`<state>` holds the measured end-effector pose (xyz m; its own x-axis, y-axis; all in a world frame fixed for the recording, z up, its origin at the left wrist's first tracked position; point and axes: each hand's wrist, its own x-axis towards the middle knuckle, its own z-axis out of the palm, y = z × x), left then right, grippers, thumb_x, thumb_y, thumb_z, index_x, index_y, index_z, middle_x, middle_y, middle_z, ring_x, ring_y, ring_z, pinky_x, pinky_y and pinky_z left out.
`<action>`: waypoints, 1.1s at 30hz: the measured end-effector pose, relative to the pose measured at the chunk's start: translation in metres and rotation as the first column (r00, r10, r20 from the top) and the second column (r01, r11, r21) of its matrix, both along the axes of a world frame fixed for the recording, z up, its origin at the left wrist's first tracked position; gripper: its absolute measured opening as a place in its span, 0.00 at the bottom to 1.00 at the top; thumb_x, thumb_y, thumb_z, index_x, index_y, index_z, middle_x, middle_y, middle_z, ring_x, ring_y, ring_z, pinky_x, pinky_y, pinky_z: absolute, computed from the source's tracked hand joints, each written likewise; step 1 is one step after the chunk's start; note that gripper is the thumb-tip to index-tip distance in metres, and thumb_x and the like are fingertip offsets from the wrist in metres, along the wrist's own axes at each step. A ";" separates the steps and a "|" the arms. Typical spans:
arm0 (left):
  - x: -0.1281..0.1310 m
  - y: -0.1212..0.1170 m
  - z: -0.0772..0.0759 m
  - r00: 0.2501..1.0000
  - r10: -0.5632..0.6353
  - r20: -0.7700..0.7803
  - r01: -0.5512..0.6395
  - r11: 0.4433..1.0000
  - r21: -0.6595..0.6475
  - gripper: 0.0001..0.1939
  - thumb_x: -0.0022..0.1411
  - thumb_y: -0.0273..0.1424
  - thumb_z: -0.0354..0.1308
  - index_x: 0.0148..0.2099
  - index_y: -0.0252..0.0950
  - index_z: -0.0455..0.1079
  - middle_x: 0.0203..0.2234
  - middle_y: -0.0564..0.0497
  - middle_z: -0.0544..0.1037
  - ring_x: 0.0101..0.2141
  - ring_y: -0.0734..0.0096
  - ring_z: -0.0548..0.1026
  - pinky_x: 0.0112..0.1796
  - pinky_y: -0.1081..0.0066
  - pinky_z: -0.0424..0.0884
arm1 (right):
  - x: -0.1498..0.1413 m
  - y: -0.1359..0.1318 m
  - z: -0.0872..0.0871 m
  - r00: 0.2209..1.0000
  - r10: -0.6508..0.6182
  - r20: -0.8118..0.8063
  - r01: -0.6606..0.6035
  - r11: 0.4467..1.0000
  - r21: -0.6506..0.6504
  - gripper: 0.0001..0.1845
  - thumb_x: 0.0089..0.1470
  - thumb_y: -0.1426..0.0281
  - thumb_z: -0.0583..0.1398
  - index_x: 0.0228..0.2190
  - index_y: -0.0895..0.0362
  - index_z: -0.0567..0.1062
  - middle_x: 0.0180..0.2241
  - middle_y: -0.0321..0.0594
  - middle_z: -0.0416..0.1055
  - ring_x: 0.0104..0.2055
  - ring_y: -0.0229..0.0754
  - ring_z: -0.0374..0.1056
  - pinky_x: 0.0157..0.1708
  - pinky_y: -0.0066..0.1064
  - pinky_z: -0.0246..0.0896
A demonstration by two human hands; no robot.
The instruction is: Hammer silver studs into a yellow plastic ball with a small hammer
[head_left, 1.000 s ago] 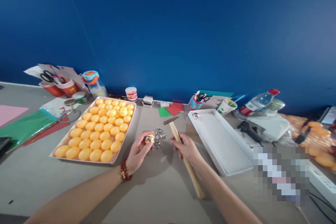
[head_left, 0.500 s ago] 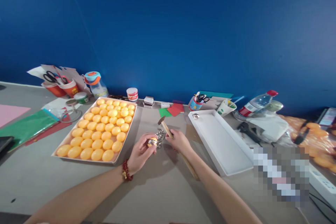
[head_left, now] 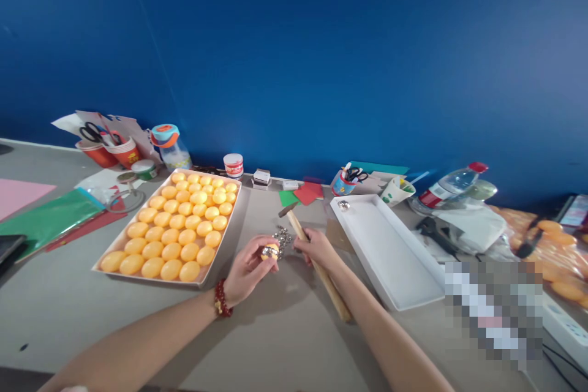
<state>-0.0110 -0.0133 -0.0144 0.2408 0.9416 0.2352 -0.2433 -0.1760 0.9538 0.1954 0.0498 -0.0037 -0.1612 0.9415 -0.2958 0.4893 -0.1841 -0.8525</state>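
Between thumb and fingers, my left hand (head_left: 250, 269) grips an orange ball (head_left: 270, 252) partly covered with silver thumbtacks. My right hand (head_left: 318, 251) is closed around the wooden handle of a hammer (head_left: 297, 223); its dark metal head points up and left, apart from the ball, and the handle's end reaches back under my forearm. A loose pile of silver thumbtacks (head_left: 283, 237) lies on the table just beyond the ball, between my hands. To the left, a shallow box (head_left: 202, 282) holds rows of orange balls (head_left: 171, 236).
At right, a white tray (head_left: 395, 257) has one silver-covered ball (head_left: 343, 205) in its far corner. Pen cups (head_left: 343, 184), a plastic bottle (head_left: 452, 187) and a drinking bottle (head_left: 172, 147) stand along the blue wall. A power strip (head_left: 567, 324) lies far right.
The hammer head has dipped slightly and its handle has shifted a little within my right hand. My left hand keeps its hold on the ball. The view has shifted slightly.
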 end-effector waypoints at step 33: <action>0.001 0.001 0.005 0.994 -0.073 0.077 0.070 0.997 0.043 0.14 0.66 0.33 0.54 0.54 0.38 0.68 0.49 0.42 0.69 0.37 0.67 0.75 0.37 0.66 0.77 | -0.024 -0.052 0.036 0.685 -0.090 -0.723 -0.113 0.967 -0.227 0.18 0.43 0.62 0.71 0.29 0.59 0.71 0.25 0.37 0.74 0.16 0.26 0.55 0.11 0.17 0.45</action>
